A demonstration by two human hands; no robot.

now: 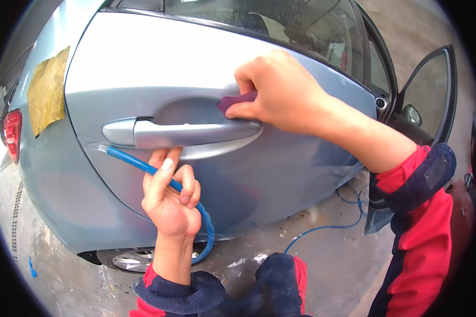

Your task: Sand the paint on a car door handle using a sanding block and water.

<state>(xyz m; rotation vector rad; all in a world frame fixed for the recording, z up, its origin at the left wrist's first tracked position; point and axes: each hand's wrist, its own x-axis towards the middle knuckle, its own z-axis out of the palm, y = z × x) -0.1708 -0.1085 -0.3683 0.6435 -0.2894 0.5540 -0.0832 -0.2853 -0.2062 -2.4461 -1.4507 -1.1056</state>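
Observation:
A silver-blue car door [269, 174] fills the middle, with its long handle [195, 134] and the recess behind it. My right hand [285, 92] pinches a folded purple piece of sandpaper [232, 102] between thumb and fingers at the recess, just above the handle's right end. Below the handle, my left hand [172, 203] is palm up and closed round a blue hose [129, 159]. The hose's clear tip points left, close under the handle's left end, and its other end loops down past my wrist. My left fingertips reach up to the handle's underside.
A yellowish sheet [47, 90] lies against the car's rear panel, near the red tail light [12, 135]. The front door [443, 95] stands ajar at the right. More blue hose [322, 227] trails across the stained floor, and a wheel [132, 261] shows below.

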